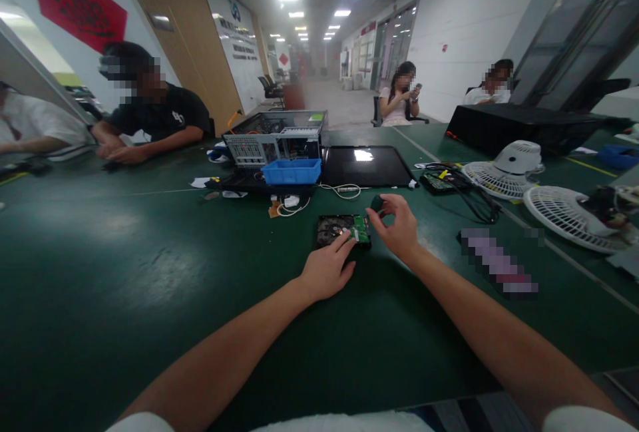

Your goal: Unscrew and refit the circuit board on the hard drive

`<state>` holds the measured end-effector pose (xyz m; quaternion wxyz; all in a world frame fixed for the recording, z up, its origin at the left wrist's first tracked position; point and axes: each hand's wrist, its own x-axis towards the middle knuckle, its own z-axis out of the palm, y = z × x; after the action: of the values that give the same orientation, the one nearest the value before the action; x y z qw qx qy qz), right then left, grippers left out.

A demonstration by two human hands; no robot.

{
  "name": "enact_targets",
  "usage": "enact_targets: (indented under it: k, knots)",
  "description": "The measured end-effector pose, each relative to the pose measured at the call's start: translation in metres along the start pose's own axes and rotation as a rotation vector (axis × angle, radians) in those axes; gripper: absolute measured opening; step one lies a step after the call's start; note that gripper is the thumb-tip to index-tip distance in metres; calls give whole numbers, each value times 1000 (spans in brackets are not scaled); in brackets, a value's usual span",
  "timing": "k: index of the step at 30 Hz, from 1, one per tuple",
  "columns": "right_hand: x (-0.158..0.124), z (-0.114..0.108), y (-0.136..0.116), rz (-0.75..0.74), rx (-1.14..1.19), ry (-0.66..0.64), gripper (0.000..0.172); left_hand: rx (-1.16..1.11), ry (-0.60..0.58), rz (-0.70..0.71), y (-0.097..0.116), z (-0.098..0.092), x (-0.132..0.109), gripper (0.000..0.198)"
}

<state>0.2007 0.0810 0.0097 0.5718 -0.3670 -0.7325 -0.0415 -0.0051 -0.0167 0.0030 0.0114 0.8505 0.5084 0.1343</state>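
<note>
A hard drive with a green circuit board (329,227) lies on the green tabletop (239,285) in front of me. My left hand (329,269) rests with its fingertips on the near edge and board of the drive, fingers stretched out and holding nothing. Just right of the drive, my right hand (398,227) is raised, its thumb and index finger closed round a small dark round object (377,204). What that object is cannot be made out.
Beyond the drive are a blue tray (292,171), an open computer case (274,136) and a dark flat panel (367,166). Cables (476,202), white fan parts (504,169) and a blurred-out item (496,262) lie right. Several people sit around.
</note>
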Motion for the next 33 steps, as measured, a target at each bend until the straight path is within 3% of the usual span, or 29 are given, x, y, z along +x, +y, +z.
enact_targets:
  k: [26,33]
  knots:
    - [3,-5,-4,-33,103,-37,43,6,-8,-8,1,-1,0,57]
    - [4,-7,-2,-35,18,-24,39,-4,-9,-11,2,-1,0,57]
